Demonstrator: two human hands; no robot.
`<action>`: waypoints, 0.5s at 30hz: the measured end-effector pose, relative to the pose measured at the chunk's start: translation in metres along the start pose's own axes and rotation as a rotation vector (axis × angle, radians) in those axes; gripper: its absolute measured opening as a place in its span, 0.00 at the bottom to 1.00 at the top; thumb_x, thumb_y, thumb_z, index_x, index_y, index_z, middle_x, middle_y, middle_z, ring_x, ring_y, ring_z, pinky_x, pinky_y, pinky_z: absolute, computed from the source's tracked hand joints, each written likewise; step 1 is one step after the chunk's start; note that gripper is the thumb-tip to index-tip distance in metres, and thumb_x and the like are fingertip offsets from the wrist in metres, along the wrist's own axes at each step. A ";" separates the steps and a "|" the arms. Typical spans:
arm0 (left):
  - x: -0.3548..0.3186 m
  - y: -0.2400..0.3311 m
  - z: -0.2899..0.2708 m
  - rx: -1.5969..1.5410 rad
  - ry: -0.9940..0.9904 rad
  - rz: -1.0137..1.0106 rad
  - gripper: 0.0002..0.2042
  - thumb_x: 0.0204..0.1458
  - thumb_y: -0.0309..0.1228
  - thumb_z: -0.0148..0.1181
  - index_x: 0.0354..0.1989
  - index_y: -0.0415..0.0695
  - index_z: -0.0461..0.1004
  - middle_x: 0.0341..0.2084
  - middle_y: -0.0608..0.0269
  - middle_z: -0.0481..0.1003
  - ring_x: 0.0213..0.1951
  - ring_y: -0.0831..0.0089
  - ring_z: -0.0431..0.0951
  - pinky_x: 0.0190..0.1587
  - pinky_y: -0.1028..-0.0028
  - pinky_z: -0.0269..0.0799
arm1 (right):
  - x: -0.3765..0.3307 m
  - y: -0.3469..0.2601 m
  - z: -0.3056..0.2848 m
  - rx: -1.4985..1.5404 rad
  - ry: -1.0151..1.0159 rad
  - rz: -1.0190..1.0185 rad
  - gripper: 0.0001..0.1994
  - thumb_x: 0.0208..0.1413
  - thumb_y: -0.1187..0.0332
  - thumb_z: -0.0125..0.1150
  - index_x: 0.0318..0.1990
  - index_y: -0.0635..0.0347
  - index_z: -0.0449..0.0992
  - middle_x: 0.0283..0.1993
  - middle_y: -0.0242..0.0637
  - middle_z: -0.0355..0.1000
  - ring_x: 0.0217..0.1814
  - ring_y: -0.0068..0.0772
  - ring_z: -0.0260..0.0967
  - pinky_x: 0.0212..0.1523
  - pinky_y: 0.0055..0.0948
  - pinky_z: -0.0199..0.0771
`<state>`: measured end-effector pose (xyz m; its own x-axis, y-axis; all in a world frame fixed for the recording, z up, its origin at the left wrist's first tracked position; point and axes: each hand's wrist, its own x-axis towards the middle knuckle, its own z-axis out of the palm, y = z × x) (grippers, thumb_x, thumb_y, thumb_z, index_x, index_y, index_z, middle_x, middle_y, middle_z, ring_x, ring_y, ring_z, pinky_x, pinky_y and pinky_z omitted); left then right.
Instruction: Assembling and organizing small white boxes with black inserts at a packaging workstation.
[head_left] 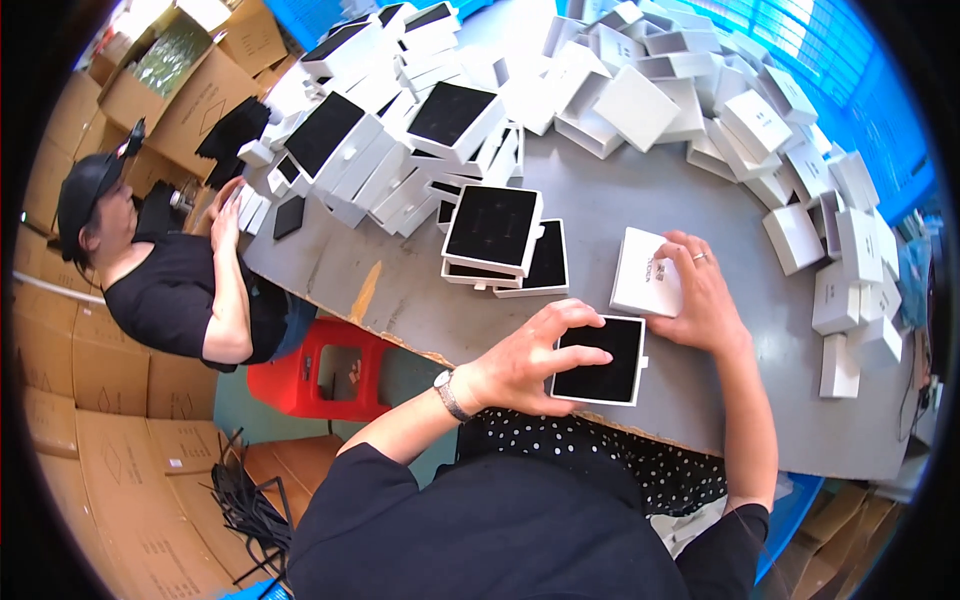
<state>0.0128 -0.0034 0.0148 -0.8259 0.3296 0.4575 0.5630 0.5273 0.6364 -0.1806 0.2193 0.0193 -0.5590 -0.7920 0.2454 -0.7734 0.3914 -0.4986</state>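
Note:
My left hand [522, 362], with a watch at the wrist, grips the left side of a shallow white drawer tray [618, 380] near the table's front edge. Two of its fingers reach over the black foam insert, and a small pull tab sticks out on the tray's right side. Just beyond, my right hand [706, 300], wearing a ring, is closed around the right side of a white box sleeve [640, 270] with dark print on top. Its fingertips rest on the sleeve's upper face. Whether the sleeve touches the table is hard to tell.
Several foam-lined trays [492, 230] lie stacked ahead of my left hand, with taller tray stacks [325, 135] behind. White sleeves [750, 125] pile up along the far right. At the left, a co-worker [180, 290] handles small pieces, near a red stool [285, 385] and cardboard cartons [120, 470].

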 end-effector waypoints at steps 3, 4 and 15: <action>0.000 -0.023 -0.014 0.029 -0.201 -0.047 0.30 0.35 0.25 0.70 0.54 0.53 0.79 0.65 0.56 0.66 0.72 0.47 0.57 0.72 0.49 0.55 | -0.016 0.004 -0.018 -0.100 0.030 0.077 0.36 0.31 0.64 0.79 0.53 0.56 0.69 0.66 0.50 0.65 0.71 0.56 0.58 0.71 0.48 0.60; 0.002 -0.028 -0.020 0.082 -0.237 -0.065 0.28 0.36 0.21 0.65 0.52 0.56 0.82 0.68 0.55 0.65 0.74 0.46 0.52 0.74 0.49 0.52 | -0.022 0.007 -0.026 -0.104 0.024 0.119 0.36 0.31 0.64 0.79 0.53 0.56 0.69 0.66 0.50 0.65 0.71 0.56 0.58 0.71 0.48 0.60; 0.019 -0.011 0.020 0.175 -0.085 -0.380 0.28 0.31 0.36 0.81 0.44 0.48 0.73 0.72 0.37 0.50 0.70 0.37 0.55 0.68 0.49 0.57 | -0.069 0.000 -0.024 0.019 -0.008 0.026 0.34 0.31 0.68 0.76 0.52 0.52 0.71 0.66 0.46 0.64 0.69 0.59 0.59 0.70 0.51 0.62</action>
<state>-0.0097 0.0127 0.0035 -0.9774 0.1455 0.1534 0.2102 0.7461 0.6317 -0.1490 0.2850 0.0226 -0.5763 -0.7856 0.2253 -0.7529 0.4031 -0.5202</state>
